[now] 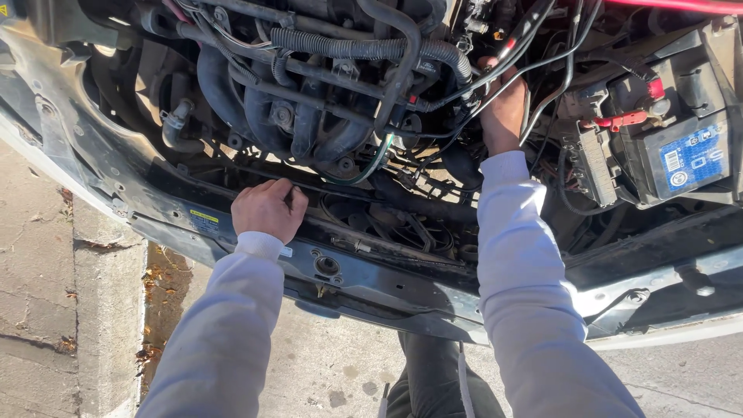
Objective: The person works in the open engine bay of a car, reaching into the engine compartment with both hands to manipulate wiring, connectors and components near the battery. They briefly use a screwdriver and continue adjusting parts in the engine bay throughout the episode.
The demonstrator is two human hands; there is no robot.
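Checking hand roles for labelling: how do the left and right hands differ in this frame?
The left hand rests curled on the car's dark metal front crossmember, outside the engine; the right hand reaches deep among the black cables. The left hand's back shows fully; the right hand's fingers are partly hidden by wiring. Both wear pale long sleeves.

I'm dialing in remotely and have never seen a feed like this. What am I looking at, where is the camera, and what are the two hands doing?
There is one view, from a camera on the person's head, looking down into an open car engine bay. The left hand rests closed on the front crossmember, gripping a thin dark rod. The right hand reaches deeper among black cables beside the ribbed hose; what it grips is hidden. A battery with a blue label sits to the right. Pavement shows below.
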